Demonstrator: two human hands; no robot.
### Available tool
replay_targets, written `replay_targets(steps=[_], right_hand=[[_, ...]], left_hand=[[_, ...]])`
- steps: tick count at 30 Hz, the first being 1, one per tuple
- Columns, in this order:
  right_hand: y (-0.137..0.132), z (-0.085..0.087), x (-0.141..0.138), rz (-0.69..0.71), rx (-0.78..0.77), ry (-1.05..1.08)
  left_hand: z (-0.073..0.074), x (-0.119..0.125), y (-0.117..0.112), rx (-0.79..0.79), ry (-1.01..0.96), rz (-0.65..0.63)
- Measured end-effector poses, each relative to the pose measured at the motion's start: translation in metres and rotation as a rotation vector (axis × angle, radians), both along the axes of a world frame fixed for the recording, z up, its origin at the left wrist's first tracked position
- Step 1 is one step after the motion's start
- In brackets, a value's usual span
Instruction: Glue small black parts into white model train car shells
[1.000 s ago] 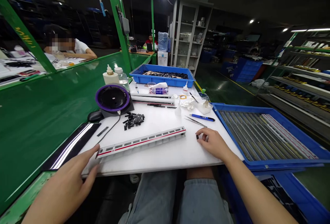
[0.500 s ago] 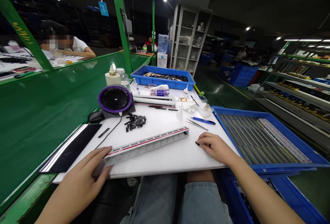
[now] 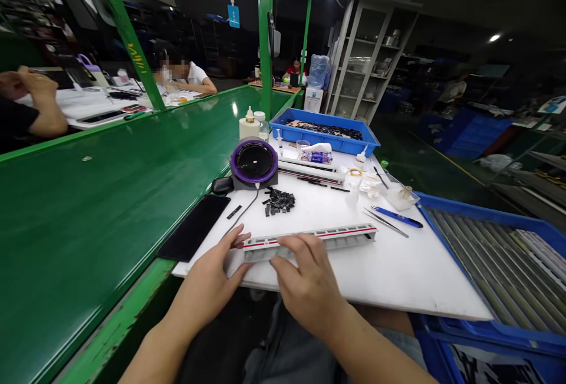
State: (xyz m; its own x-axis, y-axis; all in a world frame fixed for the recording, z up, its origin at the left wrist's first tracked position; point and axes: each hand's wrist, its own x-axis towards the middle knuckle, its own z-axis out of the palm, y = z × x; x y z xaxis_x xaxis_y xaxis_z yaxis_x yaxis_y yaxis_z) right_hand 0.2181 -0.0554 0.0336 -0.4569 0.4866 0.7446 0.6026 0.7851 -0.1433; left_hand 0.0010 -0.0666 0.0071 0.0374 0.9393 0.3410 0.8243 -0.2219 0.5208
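Observation:
A long white model train carriage shell [image 3: 345, 235] with a red stripe and a row of window openings lies on its side, slanting across the front of the white table. My left hand [image 3: 204, 288] grips its left end between thumb and fingers. Over the near left part of the shell, my right hand [image 3: 311, 285] is closed in a pinch, its fingertips on the upper edge and the thumb low at the open side. Only a dark speck of the small black piece [image 3: 271, 262] shows at the thumb tip. A pile of small black pieces [image 3: 279, 202] lies behind the shell.
Tweezers [image 3: 387, 222] and a blue pen [image 3: 397, 217] lie to the right. A round purple-rimmed fan [image 3: 254, 163] stands back left, its cable crossing the table. Blue trays [image 3: 325, 136] sit at the back and right. A co-worker [image 3: 190, 77] sits beyond the green partition.
My right hand has moved left from the open table to the shell, bringing the small black piece. My left hand keeps its grip. The view has turned left.

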Motion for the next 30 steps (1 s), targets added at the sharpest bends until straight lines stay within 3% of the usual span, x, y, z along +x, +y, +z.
replay_targets(steps=[3, 7, 15, 18, 22, 26, 28, 30], right_hand=[[0.011, -0.013, -0.032, 0.004, -0.034, -0.075], [0.017, -0.024, -0.042, 0.01, -0.13, -0.15], [0.014, -0.017, -0.039, 0.052, -0.26, -0.191], [0.012, -0.01, -0.029, 0.108, -0.238, -0.144], [0.01, 0.0, 0.02, 0.079, -0.127, 0.071], [0.03, 0.005, 0.103, -0.261, 0.005, 0.324], [0.051, 0.007, 0.143, -0.424, -0.027, 0.483], [0.078, 0.008, 0.174, -0.474, -0.205, 0.562]], left_hand=[[0.0, -0.001, 0.001, -0.041, -0.074, -0.01], [-0.003, -0.002, 0.0, -0.041, -0.121, -0.036], [-0.008, -0.003, 0.0, -0.006, -0.119, -0.046], [-0.01, -0.004, 0.0, 0.103, -0.07, -0.077], [-0.007, -0.004, 0.001, 0.193, 0.131, -0.144], [-0.003, -0.003, 0.003, 0.226, 0.367, -0.165], [-0.003, -0.005, 0.005, 0.281, 0.45, -0.162], [-0.004, -0.006, 0.007, 0.327, 0.504, -0.162]])
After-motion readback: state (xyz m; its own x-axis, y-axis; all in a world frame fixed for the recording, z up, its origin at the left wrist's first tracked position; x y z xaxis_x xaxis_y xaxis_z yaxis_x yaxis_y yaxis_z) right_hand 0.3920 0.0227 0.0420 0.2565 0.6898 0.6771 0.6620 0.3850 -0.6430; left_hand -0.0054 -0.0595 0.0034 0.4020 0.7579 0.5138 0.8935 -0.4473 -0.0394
